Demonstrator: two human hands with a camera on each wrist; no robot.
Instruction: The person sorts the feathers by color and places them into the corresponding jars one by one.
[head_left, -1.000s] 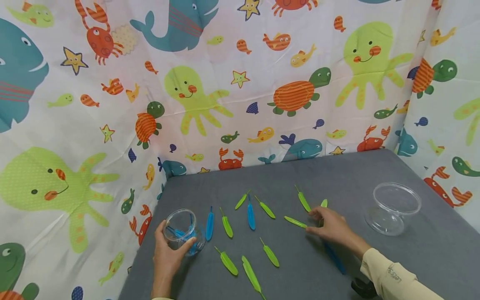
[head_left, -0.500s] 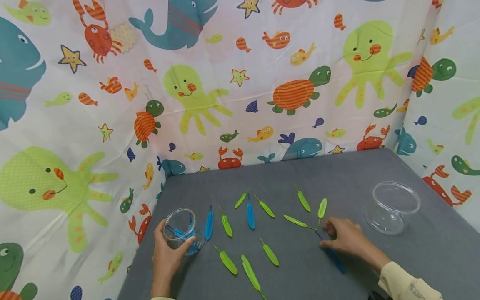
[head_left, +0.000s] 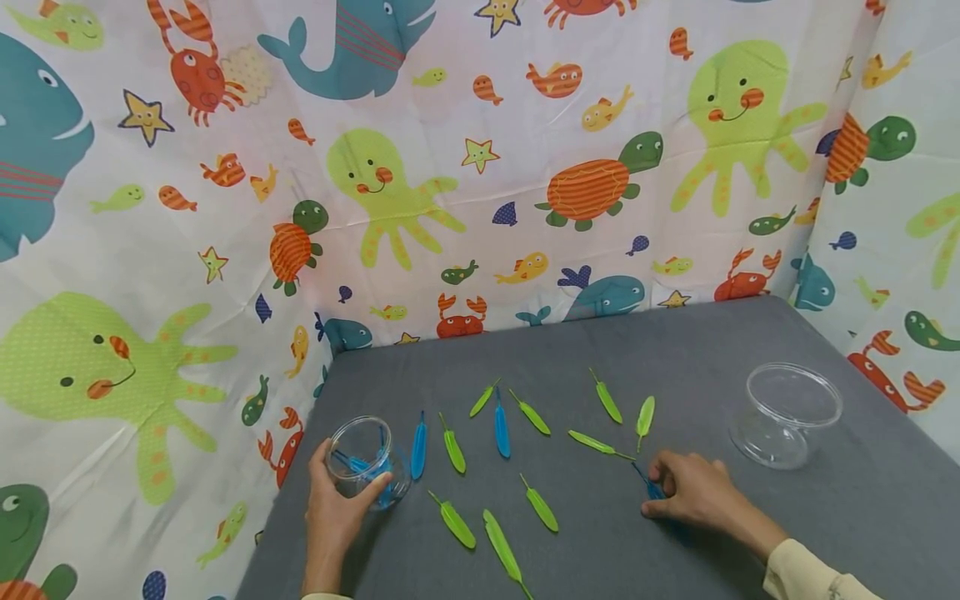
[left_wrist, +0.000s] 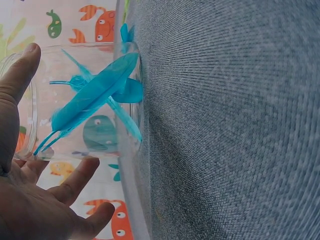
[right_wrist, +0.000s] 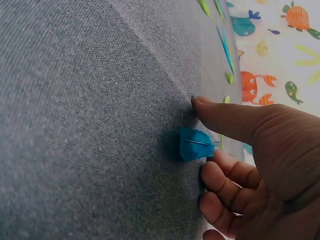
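My left hand [head_left: 333, 508] grips a clear round jar [head_left: 367, 467], thumb on one side and fingers on the other. Several blue feathers [left_wrist: 95, 92] lie crossed inside it, as the left wrist view shows. At the right, my right hand [head_left: 697, 492] is low over the table at another blue feather [head_left: 655, 490]. Its thumb and fingers stand on either side of that feather, with a gap at the thumb in the right wrist view. The hand hides part of the feather in the head view. Two more blue feathers lie loose, one beside the jar [head_left: 419, 447] and one farther right.
Several green feathers [head_left: 540, 507] are scattered over the grey tabletop [head_left: 600, 550]. A clear footed bowl [head_left: 780, 442] stands at the right. Cloth [head_left: 420, 292] printed with sea animals surrounds the table at the back and sides.
My right hand has drawn back from the green feathers at the right and come down at the blue feather near them. The left hand and jar have stayed put.
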